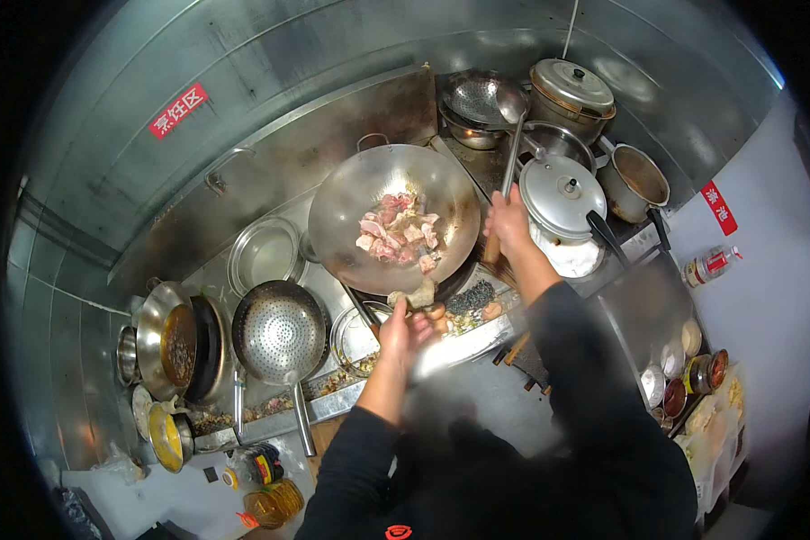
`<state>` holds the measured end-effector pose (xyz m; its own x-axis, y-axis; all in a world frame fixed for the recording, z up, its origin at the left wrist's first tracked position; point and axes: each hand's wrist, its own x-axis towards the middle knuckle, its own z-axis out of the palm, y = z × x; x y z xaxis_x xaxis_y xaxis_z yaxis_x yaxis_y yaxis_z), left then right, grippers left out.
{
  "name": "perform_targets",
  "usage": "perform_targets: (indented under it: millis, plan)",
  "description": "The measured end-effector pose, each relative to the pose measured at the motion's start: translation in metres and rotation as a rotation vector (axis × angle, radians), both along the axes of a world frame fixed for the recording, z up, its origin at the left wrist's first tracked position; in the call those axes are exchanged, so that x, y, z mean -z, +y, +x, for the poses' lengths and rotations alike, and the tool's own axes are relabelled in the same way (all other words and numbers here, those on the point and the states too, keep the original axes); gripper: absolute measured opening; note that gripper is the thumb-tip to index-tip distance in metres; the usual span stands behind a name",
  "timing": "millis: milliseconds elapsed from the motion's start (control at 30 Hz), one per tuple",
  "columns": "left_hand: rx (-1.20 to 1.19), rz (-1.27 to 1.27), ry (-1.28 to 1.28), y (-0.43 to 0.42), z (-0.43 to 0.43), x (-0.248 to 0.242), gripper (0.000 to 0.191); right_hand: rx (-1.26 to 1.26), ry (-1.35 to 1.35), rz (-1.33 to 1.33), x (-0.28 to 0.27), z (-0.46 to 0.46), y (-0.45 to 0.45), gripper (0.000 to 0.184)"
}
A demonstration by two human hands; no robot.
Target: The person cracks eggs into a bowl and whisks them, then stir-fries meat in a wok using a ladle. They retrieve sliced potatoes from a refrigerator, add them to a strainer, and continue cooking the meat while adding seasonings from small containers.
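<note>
A large steel wok (337, 202) stands on the stove, with chunks of pale pink raw meat (395, 229) in its bowl. My left hand (403, 334) is at the wok's near rim and grips a folded, stained cloth (415, 295) there. In my right hand (509, 219), to the right of the wok, is the wooden handle of a long metal ladle (513, 152); its bowl points up and away, over a perforated strainer. Whether the cloth covers a handle of the wok cannot be told.
A perforated strainer (280, 331) and a glass-like bowl (264, 253) are left of the wok. A lidded pot (562, 196) and a saucepan (638, 177) stand to the right. Food scraps (469, 317) line the stove's near edge. Oil bottles (273, 503) stand lower left.
</note>
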<state>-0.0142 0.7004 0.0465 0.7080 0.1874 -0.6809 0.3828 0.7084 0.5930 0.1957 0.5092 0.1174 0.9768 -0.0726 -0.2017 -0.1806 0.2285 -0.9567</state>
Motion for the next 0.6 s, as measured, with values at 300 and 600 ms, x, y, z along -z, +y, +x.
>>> perform_targets:
  millis: [300, 600]
  plan:
    - [-0.345, -0.043, 0.081, -0.023, 0.071, 0.031, 0.018, -0.224, 0.0, -0.19, -0.034, -0.134, -0.112, 0.064]
    - [-0.148, 0.093, 0.088, 0.05, 0.058, 0.036, 0.013, -0.711, -0.202, -1.183, -0.083, -0.152, -0.182, 0.063]
